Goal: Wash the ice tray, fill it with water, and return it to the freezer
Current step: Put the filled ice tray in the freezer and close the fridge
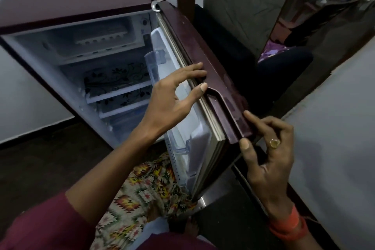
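Observation:
A maroon single-door fridge [67, 0] stands open. Its freezer compartment [67, 46] is at the top, and a white ridged piece that looks like the ice tray [101, 36] lies inside it. The fridge door [205, 46] swings out to the right. My left hand [174, 93] has its fingers spread, with the fingertips and thumb resting on the door's edge by the gasket. My right hand [265, 154], wearing a ring, pinches the door's recessed handle [227, 107] between index finger and thumb.
Glass shelves with a black floral print [119, 81] sit below the freezer. White door bins [182, 142] line the door's inner side. A patterned cloth [146, 189] covers my lap. Dark floor lies to the left, and a wall and a mirrored panel are to the right.

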Tool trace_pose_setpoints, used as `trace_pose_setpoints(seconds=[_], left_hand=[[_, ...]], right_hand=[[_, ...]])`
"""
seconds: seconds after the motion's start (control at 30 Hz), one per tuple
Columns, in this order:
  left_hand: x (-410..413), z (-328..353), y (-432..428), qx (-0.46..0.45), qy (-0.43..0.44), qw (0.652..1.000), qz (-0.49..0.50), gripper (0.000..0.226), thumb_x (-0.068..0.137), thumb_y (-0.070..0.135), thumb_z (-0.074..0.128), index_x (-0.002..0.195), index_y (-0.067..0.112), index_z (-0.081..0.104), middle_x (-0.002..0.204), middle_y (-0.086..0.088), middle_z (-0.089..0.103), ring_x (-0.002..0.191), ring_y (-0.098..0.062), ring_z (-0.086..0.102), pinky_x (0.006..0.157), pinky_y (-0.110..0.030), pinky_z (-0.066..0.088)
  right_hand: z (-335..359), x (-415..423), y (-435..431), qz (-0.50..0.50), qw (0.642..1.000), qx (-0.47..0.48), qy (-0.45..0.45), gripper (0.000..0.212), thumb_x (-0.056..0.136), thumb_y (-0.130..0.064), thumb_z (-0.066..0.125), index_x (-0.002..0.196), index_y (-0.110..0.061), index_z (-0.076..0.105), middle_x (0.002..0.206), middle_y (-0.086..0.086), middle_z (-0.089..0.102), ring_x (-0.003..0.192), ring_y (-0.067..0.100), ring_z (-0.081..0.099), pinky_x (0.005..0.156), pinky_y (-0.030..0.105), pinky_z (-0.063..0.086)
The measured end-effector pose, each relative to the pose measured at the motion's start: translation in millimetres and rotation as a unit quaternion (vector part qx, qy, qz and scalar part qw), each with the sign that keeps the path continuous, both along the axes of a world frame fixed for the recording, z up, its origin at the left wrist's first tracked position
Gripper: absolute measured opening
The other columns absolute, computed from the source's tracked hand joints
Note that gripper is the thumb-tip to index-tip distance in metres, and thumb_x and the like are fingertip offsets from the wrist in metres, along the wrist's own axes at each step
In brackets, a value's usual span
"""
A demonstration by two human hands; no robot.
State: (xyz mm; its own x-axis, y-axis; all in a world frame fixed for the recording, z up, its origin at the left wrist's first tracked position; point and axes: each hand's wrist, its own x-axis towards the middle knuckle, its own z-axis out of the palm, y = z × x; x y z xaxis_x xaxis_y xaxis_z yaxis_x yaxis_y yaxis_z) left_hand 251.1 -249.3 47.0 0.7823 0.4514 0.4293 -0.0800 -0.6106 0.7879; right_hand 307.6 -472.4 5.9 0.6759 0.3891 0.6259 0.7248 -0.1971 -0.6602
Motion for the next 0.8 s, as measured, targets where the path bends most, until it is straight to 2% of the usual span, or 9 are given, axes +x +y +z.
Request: trace_pose_setpoints(seconds=[0.1,0.23,0.4,0.47,0.57,0.7,0.8], left_hand=[[-25,0,11,-0.021,-0.004,1.000,0.017,0.032,0.093,0.031,0.066,0.122,0.017,0.069,0.138,0.008,0.059,0.131,-0.004,0.051,0.109,-0.038,0.045],[-57,0,23,-0.036,-0.004,0.998,0.043,0.039,0.092,0.030,0.067,0.127,0.013,0.066,0.140,0.005,0.058,0.131,-0.006,0.052,0.106,-0.038,0.048],[-91,4,45,-0.055,0.004,0.995,0.080,0.040,0.091,0.022,0.070,0.129,0.010,0.064,0.139,0.004,0.059,0.129,-0.005,0.053,0.106,-0.034,0.048],[-109,7,60,-0.063,0.007,0.992,0.108,0.040,0.090,0.020,0.070,0.128,0.010,0.065,0.137,0.004,0.061,0.127,-0.005,0.056,0.106,-0.033,0.048],[-120,13,72,-0.067,0.027,0.990,0.120,0.038,0.089,0.020,0.072,0.126,0.011,0.067,0.132,0.005,0.064,0.123,-0.003,0.059,0.105,-0.032,0.049],[-145,22,96,-0.063,0.054,0.985,0.152,0.041,0.084,0.030,0.074,0.123,0.017,0.069,0.127,0.010,0.067,0.118,-0.001,0.061,0.104,-0.032,0.049],[-159,28,109,-0.050,0.067,0.981,0.177,0.041,0.083,0.031,0.075,0.121,0.019,0.071,0.122,0.010,0.069,0.113,-0.001,0.064,0.102,-0.031,0.051]], right_hand=[[-1,-19,15,0.055,0.998,-0.008,-0.021,0.045,0.088,-0.031,0.059,0.128,-0.010,0.057,0.111,0.005,0.043,0.107,-0.003,0.045,0.091,0.010,0.037],[-5,-39,38,0.140,0.989,-0.017,-0.036,0.047,0.089,-0.033,0.065,0.131,-0.013,0.057,0.115,0.001,0.043,0.108,0.003,0.050,0.091,0.015,0.043],[-9,-64,78,0.214,0.976,-0.012,-0.030,0.047,0.090,-0.039,0.064,0.130,-0.013,0.059,0.117,0.000,0.041,0.111,0.004,0.049,0.095,0.015,0.041],[-16,-74,100,0.239,0.971,0.013,0.013,0.047,0.094,-0.042,0.057,0.129,-0.012,0.060,0.118,-0.001,0.042,0.113,0.005,0.050,0.095,0.016,0.041],[-31,-80,117,0.207,0.972,0.031,0.108,0.041,0.094,-0.034,0.054,0.130,-0.014,0.057,0.122,0.004,0.046,0.116,0.009,0.051,0.096,0.016,0.041],[-54,-81,149,0.199,0.957,-0.012,0.213,0.034,0.097,-0.031,0.051,0.129,-0.022,0.056,0.127,0.001,0.053,0.122,0.015,0.053,0.105,0.020,0.039],[-70,-80,168,0.249,0.934,-0.067,0.249,0.034,0.099,-0.042,0.046,0.125,-0.027,0.060,0.123,-0.008,0.059,0.119,0.011,0.057,0.099,0.035,0.049]])
